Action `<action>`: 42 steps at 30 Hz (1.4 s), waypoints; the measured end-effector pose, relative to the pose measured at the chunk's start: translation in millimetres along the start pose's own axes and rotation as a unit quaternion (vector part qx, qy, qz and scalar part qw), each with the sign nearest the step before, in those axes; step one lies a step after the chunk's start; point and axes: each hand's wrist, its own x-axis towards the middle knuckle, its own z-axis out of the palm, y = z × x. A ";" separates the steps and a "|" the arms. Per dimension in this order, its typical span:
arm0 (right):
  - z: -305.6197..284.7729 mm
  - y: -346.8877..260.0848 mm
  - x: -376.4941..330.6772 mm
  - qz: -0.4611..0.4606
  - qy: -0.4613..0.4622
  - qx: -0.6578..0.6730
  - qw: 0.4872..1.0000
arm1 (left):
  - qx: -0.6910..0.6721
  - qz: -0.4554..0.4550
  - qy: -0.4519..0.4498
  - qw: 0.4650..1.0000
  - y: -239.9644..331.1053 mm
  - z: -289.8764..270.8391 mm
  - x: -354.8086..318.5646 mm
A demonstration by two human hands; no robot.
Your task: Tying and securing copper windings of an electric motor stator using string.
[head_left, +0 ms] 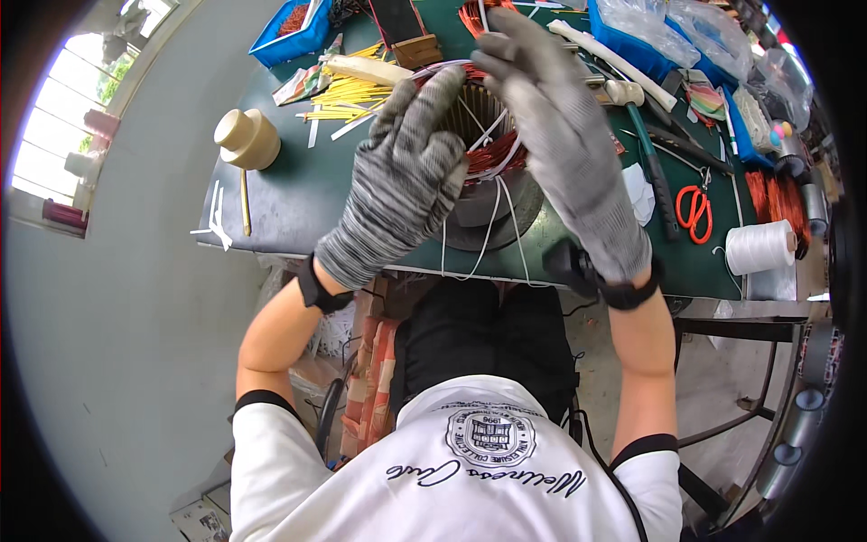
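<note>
A motor stator point(488, 219) stands on the green table in front of me, with red-brown copper windings point(502, 163) round its upper rim. White cords point(492, 230) hang down its near side. Both my hands wear grey knitted gloves. At the stator's left rim is my left hand point(397, 181), its fingers apart and reaching over the windings; whether the fingertips press on them I cannot tell. My right hand point(571, 135) is over the right side of the stator, fingers stretched out and slightly blurred, holding nothing visible.
Left of the stator lie yellow strips point(354, 98) and a cream stepped block point(248, 140). To the right are a mallet point(625, 91), red-handled scissors point(694, 215), a white thread spool point(757, 248) and copper wire point(778, 206). Blue bins point(291, 36) stand along the far edge.
</note>
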 end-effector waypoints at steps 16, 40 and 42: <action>-24.2 10.1 -16.3 -0.295 -0.174 -0.420 0.840 | -0.162 -0.036 0.157 0.973 12.2 42.4 -16.8; -49.1 -12.4 -111.5 0.109 0.007 -0.060 0.992 | -0.228 -0.112 0.125 0.959 13.8 41.8 -20.5; -98.6 -27.7 -130.3 0.129 -0.050 -0.030 0.990 | -0.243 -0.138 0.120 0.953 18.6 29.8 -26.4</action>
